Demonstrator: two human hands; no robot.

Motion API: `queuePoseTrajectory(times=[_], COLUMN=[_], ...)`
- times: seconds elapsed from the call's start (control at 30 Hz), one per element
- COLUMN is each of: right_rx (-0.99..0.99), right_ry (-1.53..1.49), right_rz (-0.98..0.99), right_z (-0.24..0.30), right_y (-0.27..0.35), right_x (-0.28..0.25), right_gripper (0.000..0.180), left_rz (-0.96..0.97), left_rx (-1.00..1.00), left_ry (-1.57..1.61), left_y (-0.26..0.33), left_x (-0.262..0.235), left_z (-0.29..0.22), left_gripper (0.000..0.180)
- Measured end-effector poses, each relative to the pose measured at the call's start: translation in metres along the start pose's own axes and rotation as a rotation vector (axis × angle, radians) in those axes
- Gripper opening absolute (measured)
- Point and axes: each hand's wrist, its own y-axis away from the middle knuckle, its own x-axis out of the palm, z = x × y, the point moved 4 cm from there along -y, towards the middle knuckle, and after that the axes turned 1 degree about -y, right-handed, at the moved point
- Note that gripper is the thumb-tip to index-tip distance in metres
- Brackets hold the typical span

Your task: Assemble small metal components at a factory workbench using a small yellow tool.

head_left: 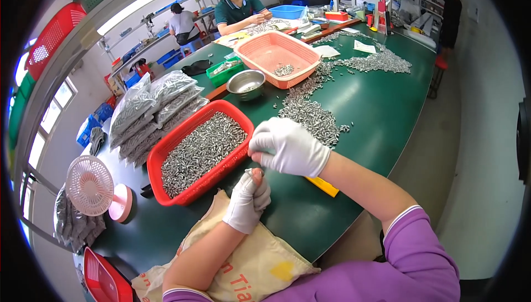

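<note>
My left hand (246,200), in a white glove with bare skin at the thumb tip, is closed just above the near table edge. What its fingers hold is too small to make out. Just above and to its right, my right hand (290,147), also white-gloved, has its fingers bent together in a pinch; anything between them is hidden. Left of both hands stands a red basket (156,183) filled with small silvery metal parts (202,153). Beyond my right hand, a loose heap of similar parts (312,117) lies on the green table (359,117).
Stacked bags of parts (157,108) stand left of a steel bowl (246,83), a green bin (224,70) and a pink basket (276,53). A pink fan (91,186) is at left. Beige cloth (243,263) covers my lap. A co-worker (238,6) sits across the table.
</note>
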Motion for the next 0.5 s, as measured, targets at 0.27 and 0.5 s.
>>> queuePoseTrajectory(times=[0.27,0.5], right_rx=[-0.019,0.001], right_ry=[-0.126,-0.178], right_rz=[0.058,0.153], right_z=[-0.017,-0.025], right_y=[0.013,0.017], right_x=[0.021,0.022], right_gripper=[0.016,0.018], left_rz=[0.011,-0.048], left_rx=[0.056,0.015], left_ry=[0.053,-0.025], left_y=[-0.009,-0.011], left_x=[-0.015,-0.011], left_z=[-0.007,-0.007], left_gripper=[0.025,0.021])
